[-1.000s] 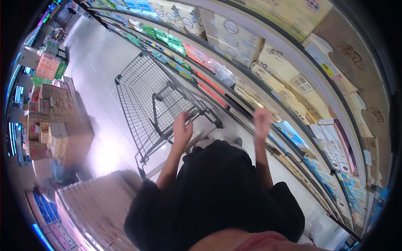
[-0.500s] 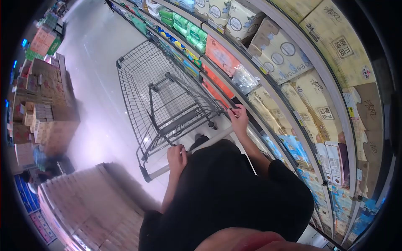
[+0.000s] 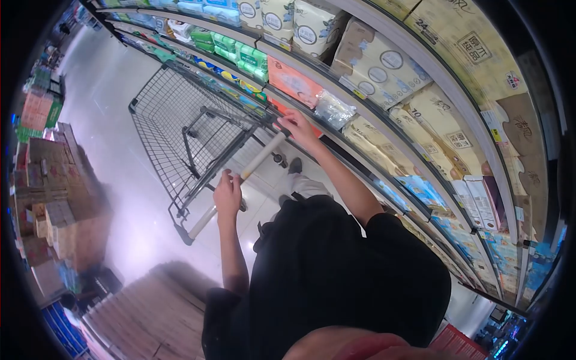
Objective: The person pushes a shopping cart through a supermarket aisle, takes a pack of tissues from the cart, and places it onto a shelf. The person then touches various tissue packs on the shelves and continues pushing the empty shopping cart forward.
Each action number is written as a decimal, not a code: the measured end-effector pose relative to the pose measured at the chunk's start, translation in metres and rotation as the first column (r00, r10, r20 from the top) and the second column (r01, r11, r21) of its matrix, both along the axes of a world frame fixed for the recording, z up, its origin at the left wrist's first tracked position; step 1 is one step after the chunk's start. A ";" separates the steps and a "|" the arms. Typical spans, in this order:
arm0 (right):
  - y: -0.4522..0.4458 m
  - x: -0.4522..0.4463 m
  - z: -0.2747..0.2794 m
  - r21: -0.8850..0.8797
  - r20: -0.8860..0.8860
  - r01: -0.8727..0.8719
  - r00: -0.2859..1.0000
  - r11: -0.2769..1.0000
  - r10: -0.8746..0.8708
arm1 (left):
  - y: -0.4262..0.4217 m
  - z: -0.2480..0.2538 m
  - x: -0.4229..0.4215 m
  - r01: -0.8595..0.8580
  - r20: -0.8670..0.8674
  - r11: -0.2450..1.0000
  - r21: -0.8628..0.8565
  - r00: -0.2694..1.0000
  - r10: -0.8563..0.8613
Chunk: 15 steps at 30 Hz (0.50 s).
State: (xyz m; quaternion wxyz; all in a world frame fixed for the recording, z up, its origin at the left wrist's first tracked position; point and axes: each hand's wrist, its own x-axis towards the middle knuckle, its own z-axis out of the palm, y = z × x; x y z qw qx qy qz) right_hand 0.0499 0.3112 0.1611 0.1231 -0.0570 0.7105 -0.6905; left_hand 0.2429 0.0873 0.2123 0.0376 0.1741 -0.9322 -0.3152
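Left hand (image 3: 228,194) at handle (image 3: 264,157), right hand (image 3: 300,129) by its end — fingers curled, grip hard to tell — pack (image 3: 451,65) reads "24", "原木纯品"; cartons (image 3: 51,165) blurred

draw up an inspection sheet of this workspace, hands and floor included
Surface: glossy pale floor, with bright reflections
Job's things: grey wire-mesh shopping cart with a pale bar handle
Clutter: stacked brown cardboard boxes left of the cart
Hands: left hand and right hand at the handle, grip firmness unclear
Cables: nothing seen
Surroundings: long pale-edged shelves on the right, with white, green and orange wrapped packs
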 end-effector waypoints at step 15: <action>0.045 -0.031 -0.025 0.028 0.277 0.046 0.960 0.999 -0.052 | -0.090 0.006 -0.106 -0.061 0.071 0.990 -0.123 0.995 0.070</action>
